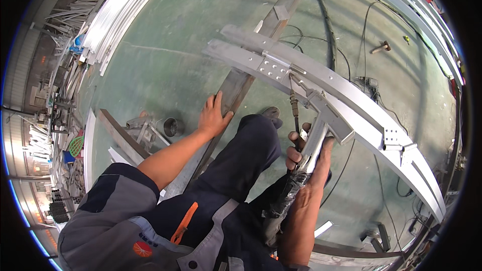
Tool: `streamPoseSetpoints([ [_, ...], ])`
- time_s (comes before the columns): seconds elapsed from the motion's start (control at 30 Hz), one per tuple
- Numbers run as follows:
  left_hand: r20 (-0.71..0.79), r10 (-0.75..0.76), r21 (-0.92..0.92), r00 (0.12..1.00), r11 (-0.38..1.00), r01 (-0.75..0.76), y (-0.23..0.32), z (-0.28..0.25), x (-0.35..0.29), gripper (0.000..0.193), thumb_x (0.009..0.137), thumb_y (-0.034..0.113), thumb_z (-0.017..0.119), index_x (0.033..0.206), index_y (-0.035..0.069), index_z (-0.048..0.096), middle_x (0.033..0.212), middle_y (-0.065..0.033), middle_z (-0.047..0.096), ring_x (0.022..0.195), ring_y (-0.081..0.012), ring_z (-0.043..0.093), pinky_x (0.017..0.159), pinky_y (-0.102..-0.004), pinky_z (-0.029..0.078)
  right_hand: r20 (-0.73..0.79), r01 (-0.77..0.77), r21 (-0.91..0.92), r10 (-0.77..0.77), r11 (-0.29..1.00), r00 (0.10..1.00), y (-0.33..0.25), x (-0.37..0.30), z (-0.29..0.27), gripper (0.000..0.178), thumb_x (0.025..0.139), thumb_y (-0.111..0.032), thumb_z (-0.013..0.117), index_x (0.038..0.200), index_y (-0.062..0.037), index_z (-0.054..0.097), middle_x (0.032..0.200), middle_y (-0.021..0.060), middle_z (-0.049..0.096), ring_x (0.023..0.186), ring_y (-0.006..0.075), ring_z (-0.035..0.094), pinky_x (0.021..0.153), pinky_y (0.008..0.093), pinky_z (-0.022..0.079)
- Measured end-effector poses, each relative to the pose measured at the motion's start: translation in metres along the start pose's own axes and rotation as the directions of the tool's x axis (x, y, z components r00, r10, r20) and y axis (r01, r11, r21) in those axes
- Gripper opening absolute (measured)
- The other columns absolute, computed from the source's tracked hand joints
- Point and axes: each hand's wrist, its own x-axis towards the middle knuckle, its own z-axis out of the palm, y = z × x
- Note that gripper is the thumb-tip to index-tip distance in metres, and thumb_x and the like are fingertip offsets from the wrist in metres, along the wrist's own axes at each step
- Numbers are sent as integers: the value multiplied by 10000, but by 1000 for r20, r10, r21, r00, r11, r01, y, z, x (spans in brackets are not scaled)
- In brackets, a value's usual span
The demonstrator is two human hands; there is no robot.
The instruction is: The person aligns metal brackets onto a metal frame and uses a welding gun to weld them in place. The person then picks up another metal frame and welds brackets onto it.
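- On the dark beam (236, 88), the left hand (215, 116) is rested, thumb spread.
- By the right hand (324, 163), a metal tool (331, 115) is gripped, its tip beside a holed plate (273, 69) on the curved rail (365, 126).

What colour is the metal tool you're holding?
The long metal tool is silver, with dark wrapping; best in head view.
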Motion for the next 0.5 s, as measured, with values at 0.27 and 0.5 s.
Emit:
streamPoseSetpoints([
  [0.27,31,-49,44,998,998,48,5,-7,2,921,900,421,733,1627,85,279,1508,-223,408,1364,-441,468,1092,-514,457,30,21,114,-24,993,999,3,8,-2,686,1061,-654,429,1373,-53,539,1131,218,622,602,173,541,463,291,471],
  [0.5,55,-60,24,997,998,59,6,-8,3,936,907,441,710,1633,68,252,1509,-234,400,1371,-452,448,1132,-507,421,33,11,82,-13,997,999,5,9,-1,722,1028,-700,454,1368,-68,525,1108,188,630,615,181,544,453,296,444],
])
